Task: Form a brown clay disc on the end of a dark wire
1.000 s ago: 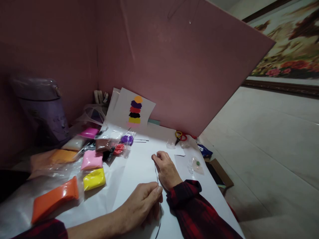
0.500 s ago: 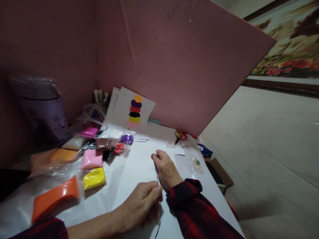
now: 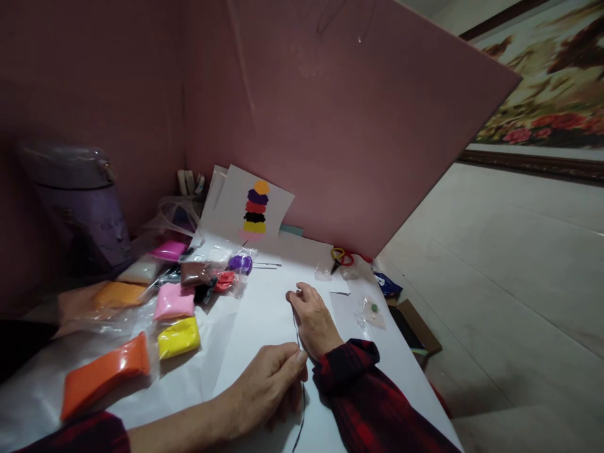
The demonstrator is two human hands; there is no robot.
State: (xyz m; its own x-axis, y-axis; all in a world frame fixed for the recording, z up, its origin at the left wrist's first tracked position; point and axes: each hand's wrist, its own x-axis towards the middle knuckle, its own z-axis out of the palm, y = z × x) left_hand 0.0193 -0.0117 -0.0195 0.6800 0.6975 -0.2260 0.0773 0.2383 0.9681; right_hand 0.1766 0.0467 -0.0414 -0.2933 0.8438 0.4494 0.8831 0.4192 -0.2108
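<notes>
A thin black strand (image 3: 302, 412) runs lengthwise over the white paper (image 3: 255, 327); whether it is clay or string I cannot tell. My left hand (image 3: 271, 387) pinches it between thumb and fingers near its middle. Farther up, my right hand (image 3: 315, 319) has its fingers closed at the strand's upper end, and its fingertips partly hide that end. Between the two hands a short stretch of the strand shows. Left of them lie bagged clay packs, among them a yellow pack (image 3: 179, 338), a pink pack (image 3: 174, 301) and an orange pack (image 3: 106, 374).
Scissors (image 3: 340, 258) lie at the back right. A card with stacked coloured shapes (image 3: 255, 207) leans on the pink wall (image 3: 340, 126). At far left stands a purple container (image 3: 85, 214). A small bag with a green bit (image 3: 374, 309) lies right of my right hand.
My right hand and sleeve have shifted very slightly left and up. My left hand and the objects on the table look unmoved.
</notes>
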